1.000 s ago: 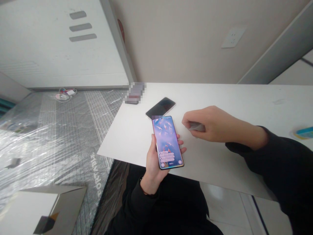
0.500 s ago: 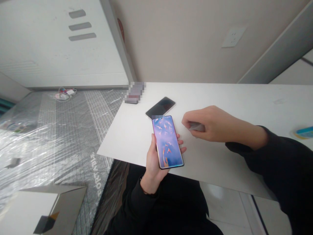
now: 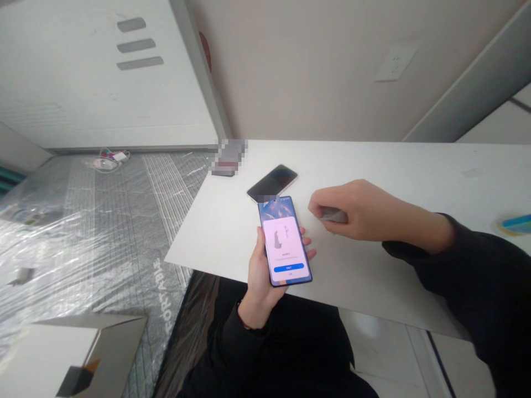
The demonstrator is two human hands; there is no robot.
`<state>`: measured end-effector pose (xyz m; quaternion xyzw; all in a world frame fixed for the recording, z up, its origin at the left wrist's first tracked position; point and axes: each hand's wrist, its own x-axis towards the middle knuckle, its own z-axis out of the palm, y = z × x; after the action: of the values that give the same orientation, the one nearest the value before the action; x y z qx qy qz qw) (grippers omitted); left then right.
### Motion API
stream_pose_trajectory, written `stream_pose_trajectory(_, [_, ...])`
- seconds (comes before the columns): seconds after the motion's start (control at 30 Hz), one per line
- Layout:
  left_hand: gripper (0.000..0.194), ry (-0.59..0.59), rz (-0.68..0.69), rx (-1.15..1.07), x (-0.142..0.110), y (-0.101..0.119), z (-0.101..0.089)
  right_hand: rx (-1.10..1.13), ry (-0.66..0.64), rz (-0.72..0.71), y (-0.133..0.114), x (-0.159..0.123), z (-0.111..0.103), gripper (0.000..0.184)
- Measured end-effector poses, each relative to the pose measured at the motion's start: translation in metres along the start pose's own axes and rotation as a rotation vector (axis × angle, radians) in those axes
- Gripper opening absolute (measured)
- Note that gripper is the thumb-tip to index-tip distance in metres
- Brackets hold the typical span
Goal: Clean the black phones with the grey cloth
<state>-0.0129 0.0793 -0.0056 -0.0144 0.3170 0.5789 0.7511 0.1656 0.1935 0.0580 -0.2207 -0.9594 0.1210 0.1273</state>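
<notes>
A white outlet [image 3: 397, 62] sits on the wall [image 3: 307, 72]; tangled cables [image 3: 107, 163] lie on clear plastic [image 3: 103, 226].

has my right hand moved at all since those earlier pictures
No, no visible shift: judged against the wall socket, the right hand keeps the same place, lower and slightly left in the view.

Cannot make out the grayish object [image 3: 334, 214] mostly hidden inside the curled right hand [image 3: 352, 209], nor read the tiny lettering on the lit smartphone [image 3: 286, 243], nor see the palm of the left hand [image 3: 260, 276] behind it. Cannot identify the pixelated item [image 3: 229, 157] at the far left corner of the tabletop [image 3: 226, 232], nor follow the blue-and-yellow item [image 3: 518, 224] past the right edge or the white box [image 3: 45, 351] past the bottom.
</notes>
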Motion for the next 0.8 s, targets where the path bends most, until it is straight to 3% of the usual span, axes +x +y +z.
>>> stream_pose_trajectory(0.27, [0.066,0.003,0.007,0.002,-0.001,0.0,0.001,-0.013,-0.067,0.032,-0.005,0.0,-0.004,0.005])
stream_pose_trajectory(0.57, [0.067,-0.039,0.0,-0.006,0.001,0.0,-0.002,0.016,-0.013,-0.017,-0.007,-0.001,0.001,0.007])
stream_pose_trajectory(0.8, [0.065,-0.035,0.01,-0.015,0.0,0.0,-0.002,0.108,-0.108,-0.024,-0.019,0.0,-0.006,0.011])
